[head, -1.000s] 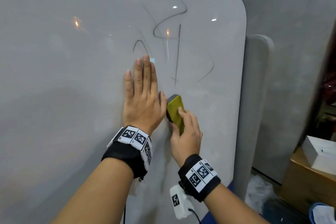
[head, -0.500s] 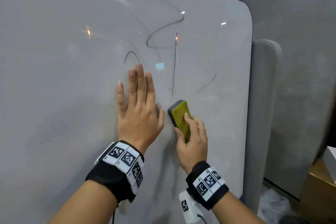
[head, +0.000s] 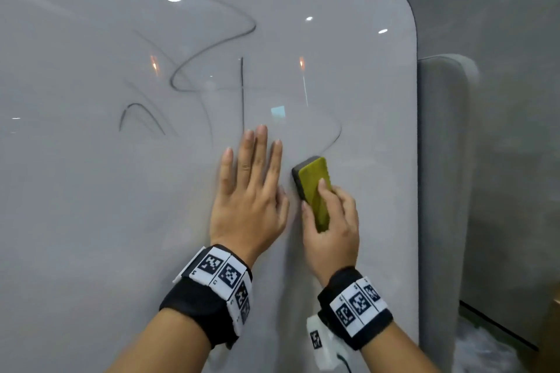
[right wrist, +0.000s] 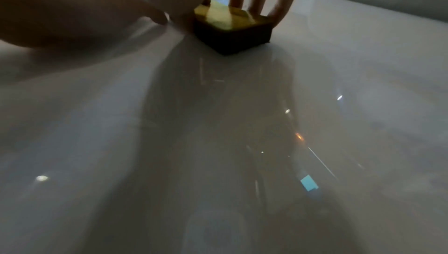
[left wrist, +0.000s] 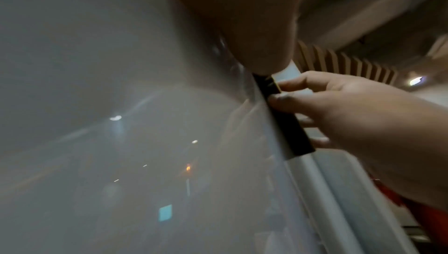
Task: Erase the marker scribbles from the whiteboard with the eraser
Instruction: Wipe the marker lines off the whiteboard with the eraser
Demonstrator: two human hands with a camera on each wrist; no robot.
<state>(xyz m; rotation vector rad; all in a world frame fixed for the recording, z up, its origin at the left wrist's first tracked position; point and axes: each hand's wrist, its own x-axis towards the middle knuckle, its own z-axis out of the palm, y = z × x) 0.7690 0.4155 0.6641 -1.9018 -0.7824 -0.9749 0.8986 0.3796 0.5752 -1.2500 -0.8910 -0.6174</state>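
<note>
A tall whiteboard (head: pixel 91 221) fills the head view. Dark marker scribbles (head: pixel 212 48) curl across its upper middle, with a vertical stroke (head: pixel 242 91) and a small arc (head: pixel 136 113) to the left. My left hand (head: pixel 251 185) lies flat on the board with straight fingers. Just to its right, my right hand (head: pixel 330 221) grips a yellow eraser (head: pixel 315 182) with a dark felt base and presses it on the board below a faint curved line (head: pixel 335 139). The eraser (right wrist: pixel 230 26) shows in the right wrist view, and the eraser's dark edge (left wrist: pixel 283 120) in the left wrist view.
The board's rounded right edge (head: pixel 416 160) stands in front of a grey padded panel (head: pixel 442 191). A grey wall (head: pixel 500 39) lies behind. Ceiling lights reflect off the glossy board.
Both hands have shifted right across the board, the right hand carrying the eraser. The lower end of the vertical stroke, bare before, now lies behind the left hand's fingertips.
</note>
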